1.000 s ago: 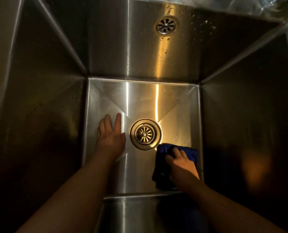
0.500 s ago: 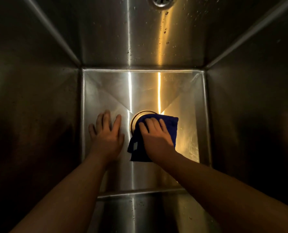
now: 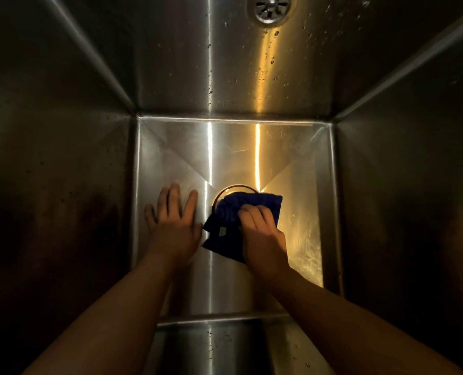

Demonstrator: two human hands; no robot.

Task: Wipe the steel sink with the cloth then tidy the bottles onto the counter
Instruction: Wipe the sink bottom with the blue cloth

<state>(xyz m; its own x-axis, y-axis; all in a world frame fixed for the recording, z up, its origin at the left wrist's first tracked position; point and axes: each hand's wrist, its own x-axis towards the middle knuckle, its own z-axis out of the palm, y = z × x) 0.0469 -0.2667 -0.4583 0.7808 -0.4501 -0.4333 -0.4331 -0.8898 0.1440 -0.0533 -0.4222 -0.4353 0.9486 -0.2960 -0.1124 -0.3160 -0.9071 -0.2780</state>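
Steel sink (image 3: 233, 150) fills the whole view, a deep square basin seen from above, with both bare forearms reaching down to its floor. Blue cloth (image 3: 226, 216) lies on that floor under the right hand (image 3: 261, 231), spreading out beyond the fingertips and to that hand's left, where one corner comes close to the thumb of the left hand (image 3: 174, 226). On the right hand the fingers (image 3: 256, 216) are bent at the knuckles and dig into the fabric, bunching it into folds ahead of them, so the hand grips the cloth while pressing it down. The cloth covers most of the round drain (image 3: 234, 186); only a curved arc of its rim shows just beyond the fabric's far edge. The left hand lies flat on bare steel just beside the cloth, fingers straight and slightly spread, holding nothing. The two hands sit side by side, close but not touching. Far past both hands, high on the back wall, is a round overflow grille (image 3: 270, 8), with water drops (image 3: 265, 69) scattered below it
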